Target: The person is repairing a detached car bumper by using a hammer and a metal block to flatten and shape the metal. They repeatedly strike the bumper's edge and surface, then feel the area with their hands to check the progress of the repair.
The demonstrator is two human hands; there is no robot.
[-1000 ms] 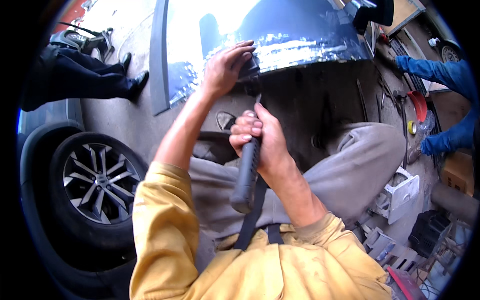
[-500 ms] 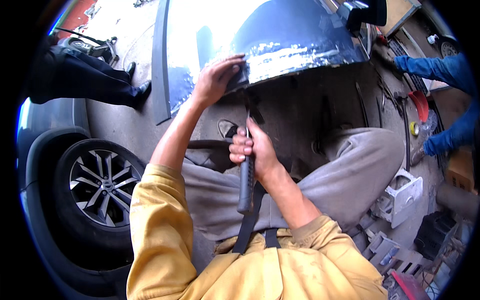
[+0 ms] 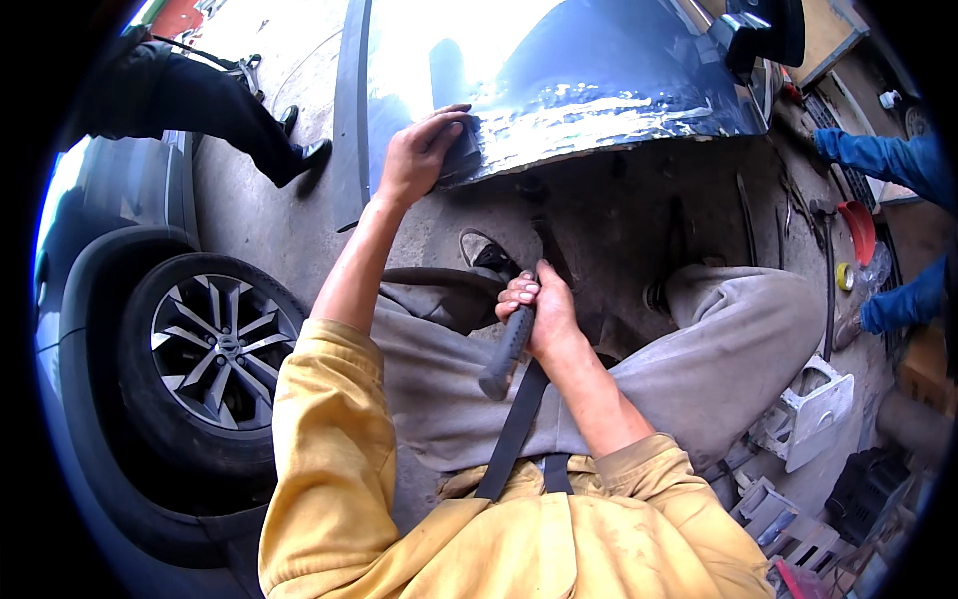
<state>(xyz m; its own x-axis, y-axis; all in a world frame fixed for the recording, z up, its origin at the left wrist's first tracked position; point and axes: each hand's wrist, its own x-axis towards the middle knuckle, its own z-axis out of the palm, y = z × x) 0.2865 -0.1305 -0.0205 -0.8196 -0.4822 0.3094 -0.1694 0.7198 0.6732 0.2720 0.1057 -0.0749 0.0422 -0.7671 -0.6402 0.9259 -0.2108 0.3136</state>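
Observation:
A dark blue car door (image 3: 589, 60) lies before me, its near edge scuffed and wrinkled. My left hand (image 3: 414, 160) is at the left part of that edge, fingers bent over a dark block (image 3: 461, 155) held against the panel. Lower down, my right hand (image 3: 539, 304) is wrapped round the dark grip of a hammer (image 3: 511, 349). The grip's end points back toward me; its dark far end (image 3: 551, 248) is blurred and sits below the door's edge, apart from it.
A car with a spoked wheel (image 3: 225, 344) stands close on my left. A person in dark trousers (image 3: 225, 100) is beyond it. On the right are another person's blue sleeves (image 3: 888, 160), a red curved piece (image 3: 858, 232), a yellow tape roll (image 3: 845, 277) and a white metal part (image 3: 808, 409).
The hammer has dropped back from the door's edge toward me and tilted. My left hand and the block have shifted left along the edge. The person in dark trousers has changed stance.

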